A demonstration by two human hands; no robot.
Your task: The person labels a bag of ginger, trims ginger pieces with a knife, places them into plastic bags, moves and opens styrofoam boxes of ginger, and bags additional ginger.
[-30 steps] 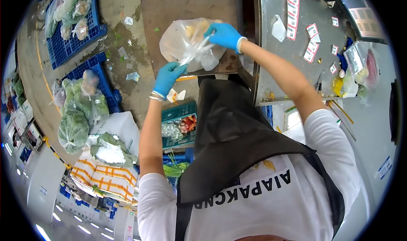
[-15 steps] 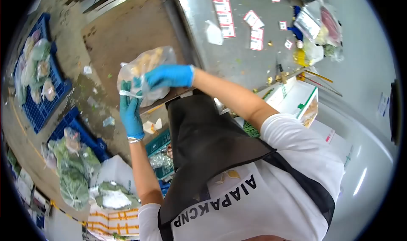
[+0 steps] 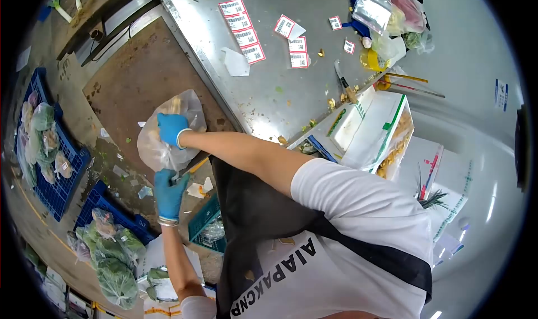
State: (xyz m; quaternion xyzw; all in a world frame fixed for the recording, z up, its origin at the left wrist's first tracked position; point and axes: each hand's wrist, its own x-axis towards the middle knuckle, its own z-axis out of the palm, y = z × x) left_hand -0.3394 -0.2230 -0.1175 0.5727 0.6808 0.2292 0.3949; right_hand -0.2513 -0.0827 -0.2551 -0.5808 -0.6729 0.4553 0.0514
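Observation:
A clear plastic bag (image 3: pixel 193 109) with pale yellowish pieces inside rests on the brown board (image 3: pixel 126 81). My right hand (image 3: pixel 172 130), in a blue glove, is closed on the upper part of the bag. At the bag's lower edge, my left hand (image 3: pixel 170 194), also gloved, has its fingertips against the gathered plastic, with the thumb out to the right. The exact grip of its fingertips is partly hidden.
Barcode labels (image 3: pixel 245 29) and a knife (image 3: pixel 344 81) lie on the metal table (image 3: pixel 266 103). Bagged vegetables (image 3: pixel 115 257) are at the lower left, near blue pallets (image 3: pixel 59 179). White boxes (image 3: pixel 364 128) stand at the right; a green crate (image 3: pixel 204 223) is below the board.
The view has turned and shifted toward the metal table. My right hand has moved from the gathered neck onto the bag's upper part. My left hand now sits lower, at the bag's edge.

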